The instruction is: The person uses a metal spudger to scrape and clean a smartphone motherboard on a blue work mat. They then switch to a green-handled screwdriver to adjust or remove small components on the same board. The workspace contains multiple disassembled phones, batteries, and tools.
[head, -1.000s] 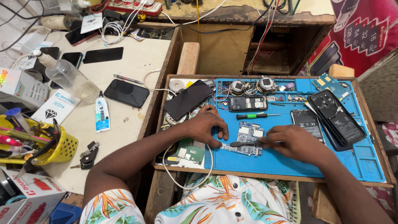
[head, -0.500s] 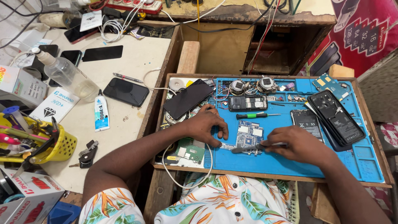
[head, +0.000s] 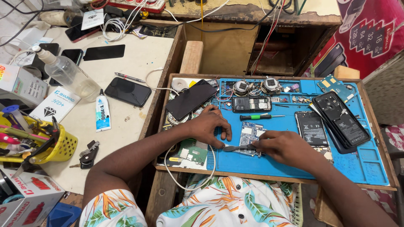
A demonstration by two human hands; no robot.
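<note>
- A small circuit board [head: 249,135] lies on the blue mat [head: 294,164] of the worktop, near its front edge.
- The left hand [head: 209,126] presses its fingertips down beside the board; the right hand [head: 286,147] grips a thin metal tool [head: 235,148] laid across it.
- A green-handled screwdriver [head: 256,117], a battery [head: 311,128] and an opened phone [head: 341,120] lie close by.
</note>
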